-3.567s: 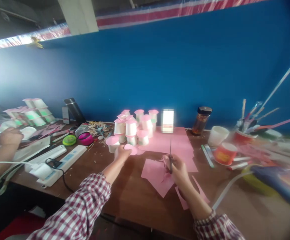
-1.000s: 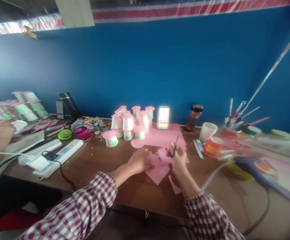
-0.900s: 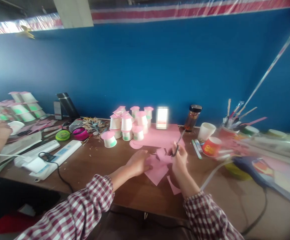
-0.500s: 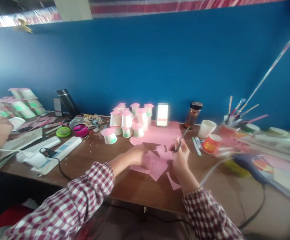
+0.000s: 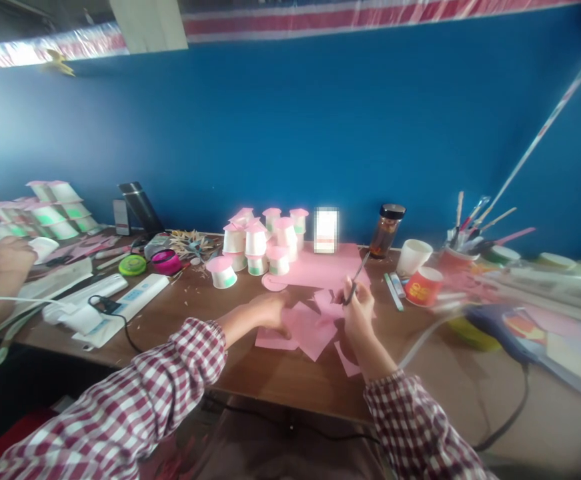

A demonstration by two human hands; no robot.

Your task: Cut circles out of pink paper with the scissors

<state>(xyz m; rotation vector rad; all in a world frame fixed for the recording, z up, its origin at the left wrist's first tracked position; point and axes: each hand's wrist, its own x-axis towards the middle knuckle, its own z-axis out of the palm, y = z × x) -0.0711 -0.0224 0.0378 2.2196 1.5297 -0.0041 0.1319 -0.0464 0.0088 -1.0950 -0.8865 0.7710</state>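
Note:
My left hand (image 5: 269, 311) is at the left edge of several loose pink paper pieces (image 5: 313, 333). Its fingers curve over them, the thumb apart from the rest, and I see nothing gripped. In my right hand (image 5: 360, 312) is a pair of scissors (image 5: 359, 273), with the blades pointing up and away from me over the desk. Another pink paper piece (image 5: 346, 359) lies below that hand. Beyond both hands is a large pink sheet (image 5: 327, 267). White paper cups (image 5: 221, 272) with pink paper tops are stacked to its left.
On the left are a power strip (image 5: 137, 310), a green tape measure (image 5: 133, 265) and another person's hand (image 5: 10, 257) with a white cup. A dark-lidded jar (image 5: 387, 230), a red paper cup (image 5: 423, 287) and a glue gun (image 5: 500, 327) with its cord are on the right.
My left hand has drawn back slightly to the left, uncovering more pink paper. My right hand and the scissors have shifted a little left. The view has also shifted slightly.

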